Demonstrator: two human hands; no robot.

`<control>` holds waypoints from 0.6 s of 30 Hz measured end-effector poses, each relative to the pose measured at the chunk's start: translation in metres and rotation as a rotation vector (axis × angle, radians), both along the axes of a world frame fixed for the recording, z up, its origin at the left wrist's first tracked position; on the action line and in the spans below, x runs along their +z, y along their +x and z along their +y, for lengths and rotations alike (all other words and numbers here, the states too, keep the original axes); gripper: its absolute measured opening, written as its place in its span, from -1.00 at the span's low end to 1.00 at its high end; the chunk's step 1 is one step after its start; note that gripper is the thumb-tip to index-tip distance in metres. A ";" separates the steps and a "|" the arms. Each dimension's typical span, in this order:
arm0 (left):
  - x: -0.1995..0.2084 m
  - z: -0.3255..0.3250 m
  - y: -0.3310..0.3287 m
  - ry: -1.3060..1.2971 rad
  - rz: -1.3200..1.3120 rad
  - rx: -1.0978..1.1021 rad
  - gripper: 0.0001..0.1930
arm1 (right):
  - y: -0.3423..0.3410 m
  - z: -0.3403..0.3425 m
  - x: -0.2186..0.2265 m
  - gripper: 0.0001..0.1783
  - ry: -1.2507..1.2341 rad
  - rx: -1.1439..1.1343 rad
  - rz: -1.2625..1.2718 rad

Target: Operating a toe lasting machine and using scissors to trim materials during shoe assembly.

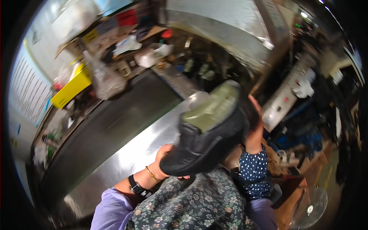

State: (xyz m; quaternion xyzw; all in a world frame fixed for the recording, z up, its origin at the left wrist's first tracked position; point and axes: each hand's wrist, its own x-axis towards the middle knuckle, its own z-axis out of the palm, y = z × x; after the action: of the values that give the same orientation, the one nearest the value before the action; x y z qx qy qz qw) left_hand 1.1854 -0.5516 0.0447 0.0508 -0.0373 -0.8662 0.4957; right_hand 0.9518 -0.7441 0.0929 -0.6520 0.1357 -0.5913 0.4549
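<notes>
I hold a black shoe [214, 147] up over my lap, toe toward the lower left and heel end raised to the right. A shiny pale green piece [214, 109] fills its opening; I cannot tell whether it is a last or a lining. My left hand [158, 164] is closed round the toe, with some fingers hidden under the sole. At the heel end, my right hand [256, 132] grips the shoe from the right side, its fingers partly hidden behind it and blurred. A floral apron [188, 205] covers my lap just below.
Beyond the shoe lie a bare metal surface [134, 147] and a dark conveyor belt [126, 103]. A yellow box [73, 87] and a plastic bag [105, 78] stand along its far side. Several dark shoes [205, 71] sit farther back. A long bench [281, 99] runs off right.
</notes>
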 end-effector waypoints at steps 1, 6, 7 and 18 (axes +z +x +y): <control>-0.001 -0.016 -0.013 -0.020 0.188 -0.077 -0.15 | -0.018 0.005 0.013 -0.38 -0.023 -0.198 -0.044; -0.007 -0.076 -0.069 -0.734 -1.171 0.239 -0.04 | -0.082 0.060 0.012 -0.50 0.032 -0.332 0.259; -0.013 -0.086 -0.080 -0.868 -1.162 0.361 -0.01 | -0.078 0.067 -0.004 -0.55 0.222 -0.253 0.281; -0.092 -0.083 -0.096 -0.692 -1.713 0.555 -0.14 | -0.038 0.048 -0.088 -0.66 0.087 -0.059 0.764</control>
State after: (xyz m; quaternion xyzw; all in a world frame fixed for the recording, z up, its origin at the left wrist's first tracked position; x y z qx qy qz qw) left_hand 1.0892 -0.6346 -0.0475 0.5238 -0.6261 -0.3285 0.4752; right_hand 0.9137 -0.6960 0.0045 -0.8012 0.3392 -0.3123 0.3815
